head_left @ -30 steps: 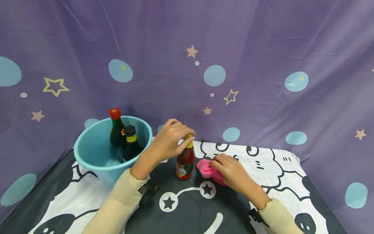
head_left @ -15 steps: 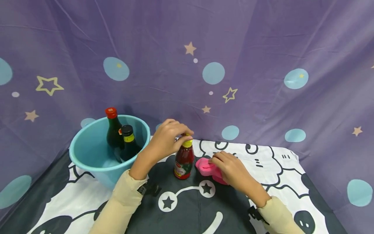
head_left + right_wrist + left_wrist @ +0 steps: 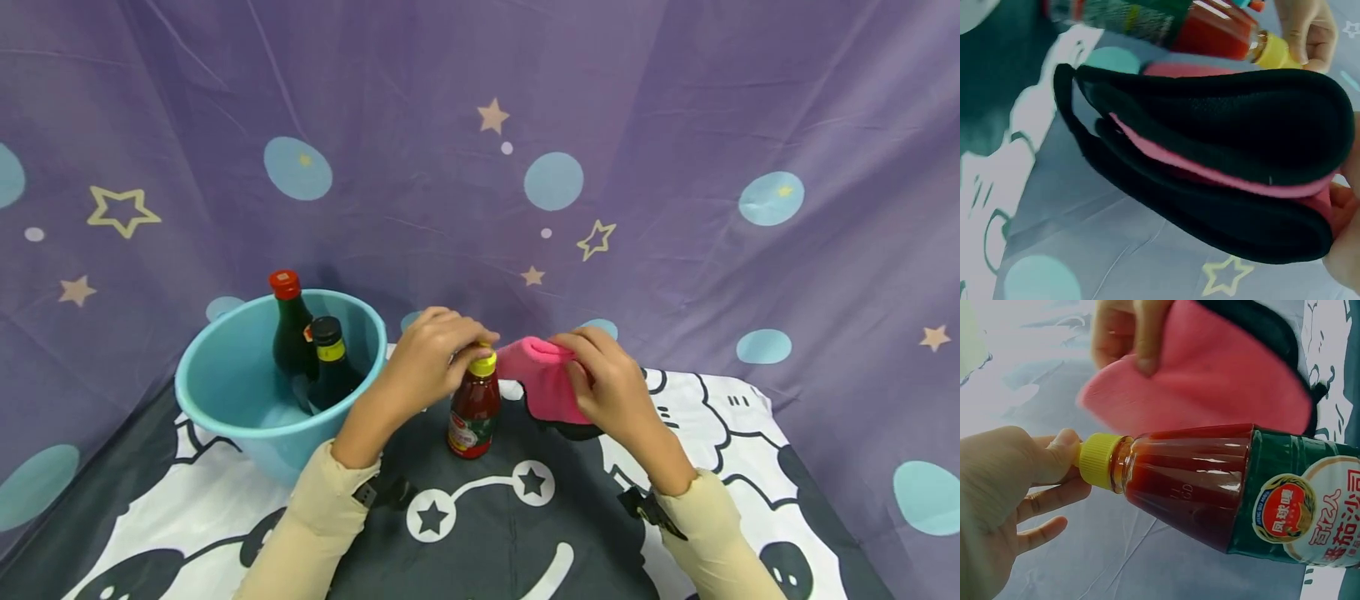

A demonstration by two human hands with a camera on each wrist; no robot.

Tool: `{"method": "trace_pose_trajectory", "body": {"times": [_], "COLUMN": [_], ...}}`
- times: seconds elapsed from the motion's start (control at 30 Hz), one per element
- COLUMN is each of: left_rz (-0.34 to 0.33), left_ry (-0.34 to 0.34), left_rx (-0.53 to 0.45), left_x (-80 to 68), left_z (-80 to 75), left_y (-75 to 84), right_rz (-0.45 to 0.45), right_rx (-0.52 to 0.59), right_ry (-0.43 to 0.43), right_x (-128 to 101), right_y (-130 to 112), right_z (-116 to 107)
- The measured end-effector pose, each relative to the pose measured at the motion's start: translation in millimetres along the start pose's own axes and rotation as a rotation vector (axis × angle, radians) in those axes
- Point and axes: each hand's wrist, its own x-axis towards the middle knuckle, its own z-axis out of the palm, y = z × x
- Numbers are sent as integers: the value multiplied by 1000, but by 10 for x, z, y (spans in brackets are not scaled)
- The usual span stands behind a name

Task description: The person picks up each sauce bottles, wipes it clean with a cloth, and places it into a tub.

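Note:
A ketchup bottle (image 3: 475, 408) with a yellow cap stands upright on the patterned cloth, in the middle of the head view. My left hand (image 3: 423, 362) pinches its cap (image 3: 1102, 461) between thumb and fingers from above. To the right of the bottle, my right hand (image 3: 615, 387) grips a pink oven mitt (image 3: 551, 387) by its upper edge and holds it raised. In the right wrist view the mitt's black-trimmed openings (image 3: 1210, 119) face the camera, a black loop (image 3: 1067, 103) at one corner. Part of the right hand's grip lies outside that view.
At left stands a light blue bucket (image 3: 281, 432). Inside it lean a dark bottle with a red cap (image 3: 285, 285) and a shorter one with a black cap (image 3: 326, 330). The cloth (image 3: 480, 558) has cartoon prints, and a purple curtain (image 3: 420, 125) hangs behind.
My right hand has lifted the pink oven mitt from the cloth, and it now hangs more upright. My left hand stays at the ketchup bottle's cap; the bottle has not moved.

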Motion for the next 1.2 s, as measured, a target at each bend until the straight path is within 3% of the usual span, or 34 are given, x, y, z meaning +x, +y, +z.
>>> {"method": "trace_pose_trajectory", "body": {"times": [0.17, 0.37, 0.5, 0.77, 1.2], "left_rz": [-3, 11, 18, 36, 45], "left_ry": [-6, -3, 8, 20, 40], "left_rx": [0, 26, 30, 25, 26], "left_x": [10, 12, 19, 13, 16], "left_z": [-3, -5, 0, 22, 12], "left_y": [0, -8, -5, 11, 1], "right_rz": [6, -104, -179, -226, -327], "right_rx": [61, 42, 48, 103, 51], "right_ry": [164, 287, 293, 295, 187], "right_x": [161, 175, 142, 111, 95], "right_y": [-81, -194, -234, -290, -304], "right_z": [78, 265, 360, 448, 409]}}
